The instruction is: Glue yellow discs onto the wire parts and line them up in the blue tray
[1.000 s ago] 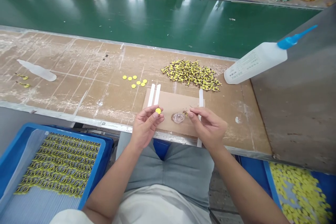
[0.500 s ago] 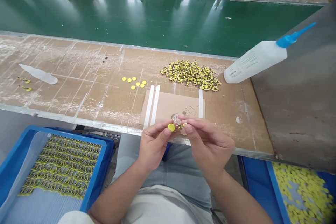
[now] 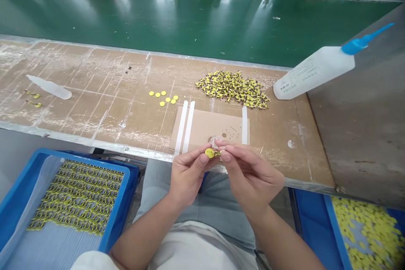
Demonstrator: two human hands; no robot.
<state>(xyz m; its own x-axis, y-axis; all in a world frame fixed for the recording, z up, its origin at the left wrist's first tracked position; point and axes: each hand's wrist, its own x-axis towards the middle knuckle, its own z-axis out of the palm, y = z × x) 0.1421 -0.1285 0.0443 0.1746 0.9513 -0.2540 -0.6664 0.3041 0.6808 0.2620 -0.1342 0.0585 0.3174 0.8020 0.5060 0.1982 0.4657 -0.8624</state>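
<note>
A: "Starting from the left edge, please."

B: "At lower left of the frame, a blue tray (image 3: 125, 177) lined with rows of yellow-and-dark pieces (image 3: 76, 194). Left of centre on the bench, loose yellow discs (image 3: 168, 99), just short of the taped cardboard sheet (image 3: 205, 122)."

A: "And at lower centre?"

B: "There, a left hand (image 3: 188, 177), thumb and fingers closed on a single yellow disc (image 3: 209, 153), flat face toward the camera. Immediately right, a small yellow-and-dark part (image 3: 217, 153), pinched in the fingertips of the right hand (image 3: 255, 175) and partly covered by them. Touching the disc or merely close? Impossible to tell."

A: "Meaning which step?"

B: "Judging by the pose, lining up the part with the disc."

A: "And for the next move?"

B: "Probably a steady left pinch, fine control in the right fingertips, and no slip across the disc's face."

A: "Farther right?"

B: "Above the right hand, a pile of yellow-and-dark parts (image 3: 232, 88); at right, a white bottle with a blue nozzle (image 3: 316, 71), slanting in view; at lower right, more discs in a tray (image 3: 338, 232)."
</note>
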